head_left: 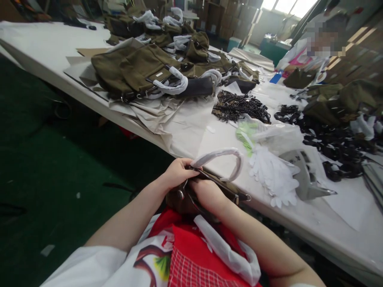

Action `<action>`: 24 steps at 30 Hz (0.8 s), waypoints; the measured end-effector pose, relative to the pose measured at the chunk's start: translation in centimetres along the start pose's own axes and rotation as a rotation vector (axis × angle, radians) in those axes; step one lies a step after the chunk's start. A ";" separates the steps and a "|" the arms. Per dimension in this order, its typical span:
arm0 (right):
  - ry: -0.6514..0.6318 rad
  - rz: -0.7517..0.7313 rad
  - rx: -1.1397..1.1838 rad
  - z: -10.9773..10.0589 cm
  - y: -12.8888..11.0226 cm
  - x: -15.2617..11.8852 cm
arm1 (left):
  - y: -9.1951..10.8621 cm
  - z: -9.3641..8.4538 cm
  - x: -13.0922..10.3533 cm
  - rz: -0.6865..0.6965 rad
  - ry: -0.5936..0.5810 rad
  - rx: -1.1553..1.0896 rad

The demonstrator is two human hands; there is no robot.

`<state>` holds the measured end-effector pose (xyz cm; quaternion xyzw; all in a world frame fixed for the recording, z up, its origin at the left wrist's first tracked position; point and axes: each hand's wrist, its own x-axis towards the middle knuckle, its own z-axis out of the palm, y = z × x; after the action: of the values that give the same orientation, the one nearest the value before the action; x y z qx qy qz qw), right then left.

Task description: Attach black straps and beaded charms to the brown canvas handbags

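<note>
The olive handbag [173, 201] sits against the worker's front, right at the near edge of the white-covered table [191, 137], its zipped mouth parted. From where I stand, the left hand [178, 174] has thumb and fingers clamped on the bag's rim, beside the foot of a handle wrapped in white [239, 165]. The right hand [208, 193] dips into the opening; its fingers are hidden, so I cannot tell whether they are together or apart. A second wrapped handle [215, 243] hangs over the red apron [188, 259]. On the table beyond, a bundle of black braided cords [239, 107] lies near a clear plastic bag [281, 135], with a fan of white round-tipped pieces [273, 175] just this side of it. Farther left, olive bags [128, 67] are heaped up, their handles wrapped in white too. Off to the right spreads a pile of black strap-like parts [335, 147], with more olive bags [356, 95] behind it.
</note>
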<state>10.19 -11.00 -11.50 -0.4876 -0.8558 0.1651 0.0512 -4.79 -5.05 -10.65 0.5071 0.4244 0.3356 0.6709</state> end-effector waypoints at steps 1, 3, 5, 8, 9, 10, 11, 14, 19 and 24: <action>0.036 0.041 0.030 -0.1 0.1 -0.7 | 0.1 -0.2 0.0 -0.015 0.007 -0.018; 0.093 0.198 0.180 0.1 0.7 -2.0 | 0.1 -0.4 0.0 -0.043 0.005 -0.045; 0.083 0.380 0.433 1.2 1.7 -2.8 | 0.0 -0.4 0.1 -0.061 -0.015 -0.067; 0.018 0.548 0.740 3.6 3.3 -2.6 | -0.3 0.1 0.1 -0.058 -0.055 -0.078; 0.022 0.579 0.781 4.3 3.6 -2.2 | -0.4 0.3 0.1 -0.054 -0.069 -0.074; 0.032 0.600 0.796 4.7 3.8 -1.9 | -0.4 0.4 0.0 -0.049 -0.079 -0.065; 0.039 0.613 0.795 4.9 3.8 -1.5 | -0.4 0.5 -0.1 -0.044 -0.081 -0.052; 0.084 0.574 0.665 4.0 3.0 -1.0 | -0.1 0.4 -0.6 -0.036 -0.063 0.001; 0.098 0.305 0.195 1.6 -0.7 -0.8 | -0.2 0.2 -1.1 -0.055 -0.083 0.078; -0.032 0.107 0.158 0.5 -3.0 -0.6 | -1.0 0.2 -0.4 -0.019 -0.089 0.222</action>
<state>7.94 -13.00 -10.99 -0.5245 -0.8134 0.2425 0.0668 -4.81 -5.75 -11.48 0.5887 0.4333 0.2573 0.6321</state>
